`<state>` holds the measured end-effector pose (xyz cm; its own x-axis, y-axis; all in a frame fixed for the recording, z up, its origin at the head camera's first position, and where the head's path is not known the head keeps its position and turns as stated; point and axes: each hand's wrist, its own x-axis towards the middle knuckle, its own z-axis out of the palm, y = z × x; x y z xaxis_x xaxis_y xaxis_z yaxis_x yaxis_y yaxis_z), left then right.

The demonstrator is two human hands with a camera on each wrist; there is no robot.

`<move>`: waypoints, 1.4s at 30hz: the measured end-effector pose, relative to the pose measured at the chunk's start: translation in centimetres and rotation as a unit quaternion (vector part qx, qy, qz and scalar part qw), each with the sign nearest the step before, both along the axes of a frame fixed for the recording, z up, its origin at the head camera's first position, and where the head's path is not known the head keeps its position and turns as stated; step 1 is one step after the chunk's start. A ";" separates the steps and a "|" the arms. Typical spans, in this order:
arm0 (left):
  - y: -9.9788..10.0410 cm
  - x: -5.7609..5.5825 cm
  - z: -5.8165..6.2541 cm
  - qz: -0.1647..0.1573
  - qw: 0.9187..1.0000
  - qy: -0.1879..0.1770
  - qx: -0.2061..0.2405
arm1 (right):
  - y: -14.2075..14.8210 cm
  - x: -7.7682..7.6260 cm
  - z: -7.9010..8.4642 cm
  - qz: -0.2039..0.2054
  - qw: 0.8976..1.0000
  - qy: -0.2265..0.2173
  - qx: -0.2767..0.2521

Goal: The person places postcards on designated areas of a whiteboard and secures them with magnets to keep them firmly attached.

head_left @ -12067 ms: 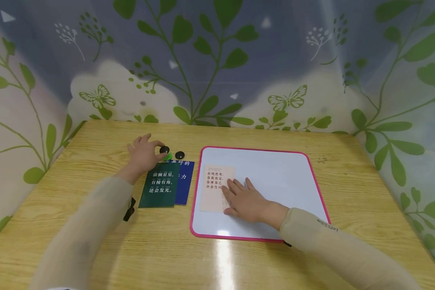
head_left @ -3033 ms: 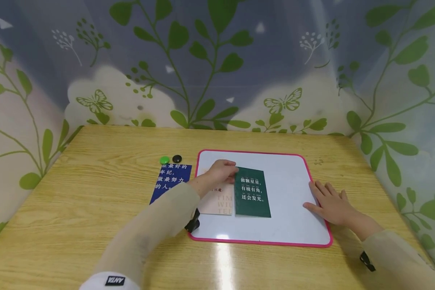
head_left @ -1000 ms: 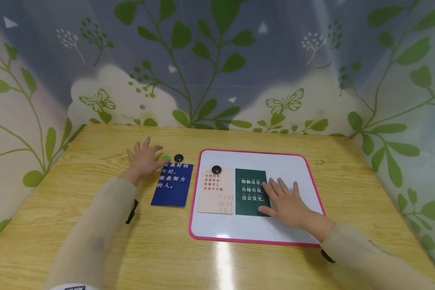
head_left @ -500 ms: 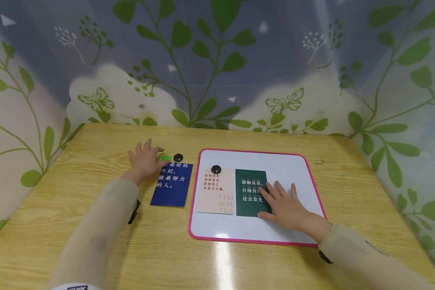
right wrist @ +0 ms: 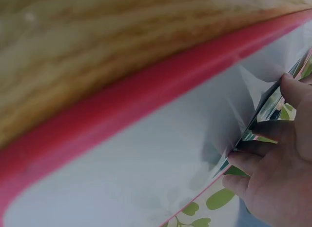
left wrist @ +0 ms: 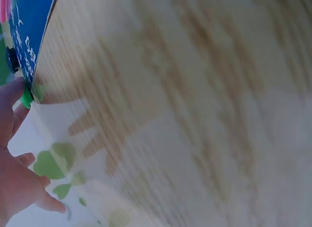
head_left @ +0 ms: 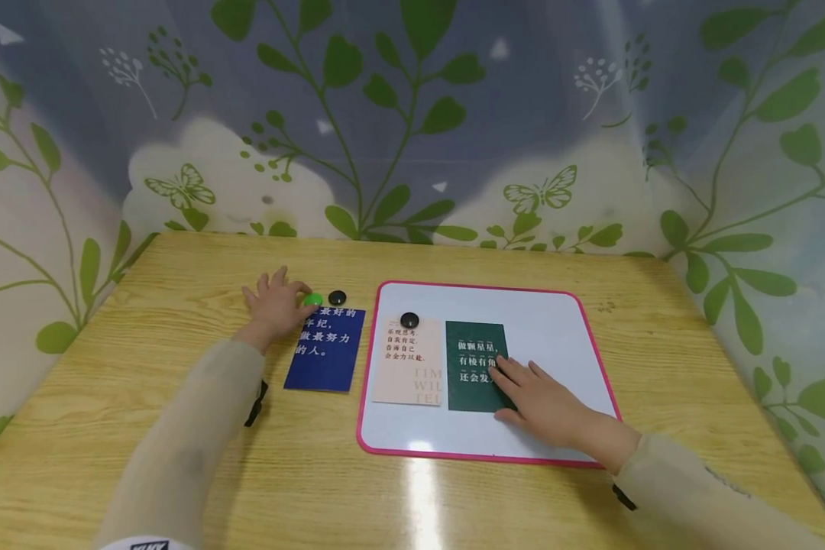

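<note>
My left hand (head_left: 275,307) pinches a round green magnet (head_left: 313,299) between thumb and forefinger at the top edge of a blue card (head_left: 325,357). The same green magnet (left wrist: 27,97) shows between those digits in the left wrist view. On the whiteboard (head_left: 543,325) with a pink frame lie a cream card (head_left: 400,382) and, to its right, a dark green card (head_left: 469,393). A black magnet (head_left: 409,320) sits on the cream card's upper part. My right hand (head_left: 546,403) rests, fingers extended, on the green card's right side and hides some of its print.
Another black magnet (head_left: 338,298) lies on the wooden table (head_left: 302,466), just right of the green one. Behind the table stands a wall covering (head_left: 412,168) printed with leaves and butterflies.
The green card has come from atop the blue card onto the whiteboard, and a black magnet onto the cream card. My left thumb and forefinger have closed on the green magnet.
</note>
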<state>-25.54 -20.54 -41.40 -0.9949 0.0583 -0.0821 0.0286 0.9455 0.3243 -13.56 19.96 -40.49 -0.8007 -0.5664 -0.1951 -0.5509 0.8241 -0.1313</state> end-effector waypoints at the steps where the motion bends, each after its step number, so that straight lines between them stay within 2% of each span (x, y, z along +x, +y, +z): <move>1: 0.0 0.0 0.0 0.000 1.000 0.000 0.001 | 0.0 0.0 0.0 0.000 1.000 0.001 0.001; 17: 0.0 0.4 0.3 0.001 1.000 0.004 0.017 | -0.3 -0.3 0.2 0.001 1.000 0.014 0.011; 22: 0.3 0.5 0.6 0.002 1.000 0.010 0.021 | -0.2 -0.3 0.4 -0.005 1.000 0.018 -0.008; 25: 0.5 0.5 0.8 -0.001 1.000 0.012 0.024 | 0.0 -0.4 0.5 -0.002 0.999 0.029 -0.018; 31: 1.3 0.4 1.3 -0.016 0.999 0.011 0.028 | 0.2 -0.5 0.4 0.021 0.999 0.035 0.000; 42: 3.3 0.4 2.0 -0.041 0.998 0.028 0.024 | 0.3 -0.6 0.2 0.016 0.999 0.032 0.005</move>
<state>-25.11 -17.20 -39.42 -0.9896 0.1423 -0.0208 0.1250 0.9226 0.3649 -14.21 20.21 -40.29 -0.7931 -0.5902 -0.1503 -0.5839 0.8071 -0.0877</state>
